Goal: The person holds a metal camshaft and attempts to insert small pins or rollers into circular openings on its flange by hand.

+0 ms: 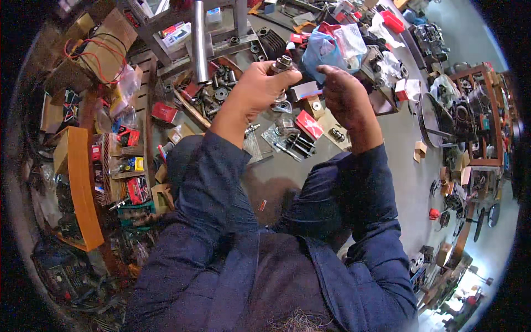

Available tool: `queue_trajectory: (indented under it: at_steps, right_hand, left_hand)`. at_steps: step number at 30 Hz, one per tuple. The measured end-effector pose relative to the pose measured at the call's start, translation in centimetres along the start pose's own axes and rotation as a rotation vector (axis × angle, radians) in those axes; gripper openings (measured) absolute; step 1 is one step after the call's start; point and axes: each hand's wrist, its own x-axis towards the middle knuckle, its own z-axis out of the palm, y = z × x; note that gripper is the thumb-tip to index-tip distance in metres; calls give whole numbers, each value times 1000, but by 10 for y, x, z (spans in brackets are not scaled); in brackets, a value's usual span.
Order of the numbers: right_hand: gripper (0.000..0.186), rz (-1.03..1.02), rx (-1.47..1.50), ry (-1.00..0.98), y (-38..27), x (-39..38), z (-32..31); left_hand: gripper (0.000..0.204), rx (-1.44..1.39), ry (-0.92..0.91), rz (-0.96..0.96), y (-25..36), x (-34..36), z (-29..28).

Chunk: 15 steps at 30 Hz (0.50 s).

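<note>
Okay, my left hand (258,84) has the metal part (284,62) clasped between thumb and fingers, left of my right hand (346,93), whose grip I can't tell; probably dense, rigid, maybe oily-slick, so best held round its wider body.

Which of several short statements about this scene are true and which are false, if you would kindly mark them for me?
1. The left hand holds a metal part. True.
2. A blue plastic bag shows beyond the right hand. True.
3. The two hands are clasped together. False: a gap shows between them.
4. The silver bar is to the right of the blue plastic bag. False: it is to the left.
5. A red box with white markings lies nearer the person than the blue plastic bag. True.
6. The sleeves are white. False: they are dark blue.
</note>
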Motion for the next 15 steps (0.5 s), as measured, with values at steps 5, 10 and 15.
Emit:
queue_trajectory:
  at_steps: [5, 10, 15]
  right_hand:
    - [27, -26, -342, -22, -1, -22, 45]
    - [25, -219, -582, 2, 5, -22, 46]
    - [20, -493, -789, -161, 12, -14, 28]
  left_hand:
    - [20, -38, -12, -8, -4, 1, 1]
    - [16, -137, -18, -144, -3, 1, -5]
    - [17, -193, -143, -248, 2, -4, -12]
